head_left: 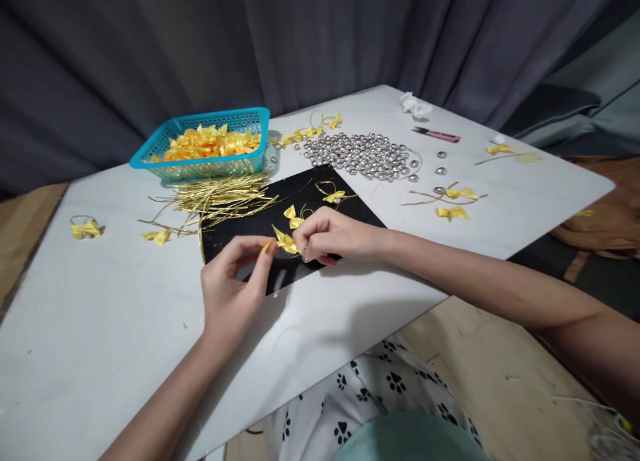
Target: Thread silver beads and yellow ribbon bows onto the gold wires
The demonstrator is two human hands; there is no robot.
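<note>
Above the black mat (240, 241), a yellow ribbon bow (285, 240) is stretched between my two hands. My left hand (240, 271) pinches one end of the ribbon between thumb and fingertips. The fingers of my right hand (333, 234) are curled closed at the bow's other side, where a small silvery bit shows below them. Just behind the hands lies another yellow bow (293, 217) on the mat. Farther back on the mat is a bow with a wire loop and a bead (335, 197).
A blue basket (200, 171) full of yellow bows stands behind a bundle of gold wire ties (225, 197). Silver beads (363, 155) are heaped at the back. Thread snips (436, 135), white tissue (415, 105) and loose bows (453, 213) lie rightward; a finished-looking bow loop (86, 229) lies left.
</note>
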